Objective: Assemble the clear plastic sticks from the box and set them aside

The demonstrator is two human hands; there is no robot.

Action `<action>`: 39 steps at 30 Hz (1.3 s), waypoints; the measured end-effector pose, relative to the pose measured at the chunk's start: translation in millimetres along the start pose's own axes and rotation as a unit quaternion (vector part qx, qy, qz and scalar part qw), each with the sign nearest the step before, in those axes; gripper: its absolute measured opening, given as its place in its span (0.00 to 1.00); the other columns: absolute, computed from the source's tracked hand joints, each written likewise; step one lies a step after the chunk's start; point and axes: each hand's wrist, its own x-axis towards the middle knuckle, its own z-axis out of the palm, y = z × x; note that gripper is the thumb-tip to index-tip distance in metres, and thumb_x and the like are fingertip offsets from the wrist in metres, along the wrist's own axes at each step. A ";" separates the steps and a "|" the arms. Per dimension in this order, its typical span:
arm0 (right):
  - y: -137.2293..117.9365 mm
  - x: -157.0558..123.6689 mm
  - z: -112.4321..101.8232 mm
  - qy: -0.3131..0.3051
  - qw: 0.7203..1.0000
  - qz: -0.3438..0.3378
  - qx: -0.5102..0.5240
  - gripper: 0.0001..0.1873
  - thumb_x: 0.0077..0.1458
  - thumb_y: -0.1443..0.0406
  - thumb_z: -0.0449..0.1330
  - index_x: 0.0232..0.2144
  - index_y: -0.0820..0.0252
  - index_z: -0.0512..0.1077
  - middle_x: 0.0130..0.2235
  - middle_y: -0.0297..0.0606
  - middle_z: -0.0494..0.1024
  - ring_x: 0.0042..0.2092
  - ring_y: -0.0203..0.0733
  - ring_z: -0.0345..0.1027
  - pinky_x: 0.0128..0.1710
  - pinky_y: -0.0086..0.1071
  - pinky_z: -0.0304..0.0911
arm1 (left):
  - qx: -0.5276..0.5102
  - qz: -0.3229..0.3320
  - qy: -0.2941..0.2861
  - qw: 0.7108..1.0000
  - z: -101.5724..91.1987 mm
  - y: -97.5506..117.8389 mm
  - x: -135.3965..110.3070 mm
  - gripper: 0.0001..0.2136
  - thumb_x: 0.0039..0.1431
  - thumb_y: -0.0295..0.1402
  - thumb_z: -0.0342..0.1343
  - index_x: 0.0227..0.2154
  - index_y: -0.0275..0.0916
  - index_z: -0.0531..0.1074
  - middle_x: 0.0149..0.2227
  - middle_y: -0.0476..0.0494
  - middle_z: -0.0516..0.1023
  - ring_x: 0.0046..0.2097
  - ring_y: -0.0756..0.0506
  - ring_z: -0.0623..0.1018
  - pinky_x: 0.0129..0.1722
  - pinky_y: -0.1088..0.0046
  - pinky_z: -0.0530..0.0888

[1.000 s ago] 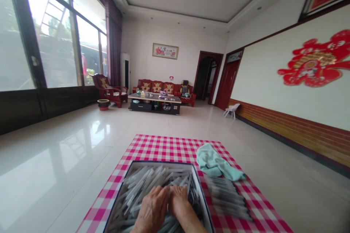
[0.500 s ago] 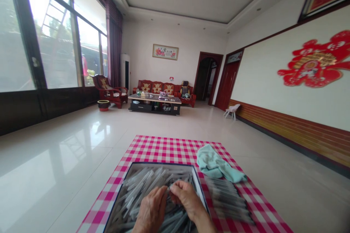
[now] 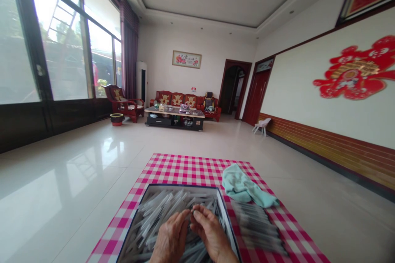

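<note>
Left hand (image 3: 171, 236): above the clear plastic tubes (image 3: 156, 215), fingers curled inward; grip state cannot be told.
Right hand (image 3: 211, 232): just beside the left, fingertips nearly meeting it; grip likewise cannot be told, anything pinched too small to see.
Tubes: loose, heaped in a dark-rimmed open box (image 3: 182, 186).
Box: near edge of a pink gingham cloth (image 3: 185, 168), which lies on the tile floor (image 3: 61, 181).
Right of box: a blurred row of tubes (image 3: 256, 226) on the cloth, touching the box's right edge.
Far right corner: crumpled teal towel (image 3: 247, 187).
</note>
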 end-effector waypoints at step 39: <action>-10.7 -6.3 -9.2 -0.073 0.945 -0.110 -0.299 0.14 0.52 0.55 0.61 0.32 0.60 0.76 0.26 0.32 0.72 0.29 0.38 0.62 0.31 0.30 0.57 | 0.037 -0.046 -0.090 0.994 -5.8 11.8 2.1 0.14 0.66 0.31 0.42 0.25 0.40 0.67 0.26 0.47 0.73 0.27 0.49 0.75 0.27 0.76 0.66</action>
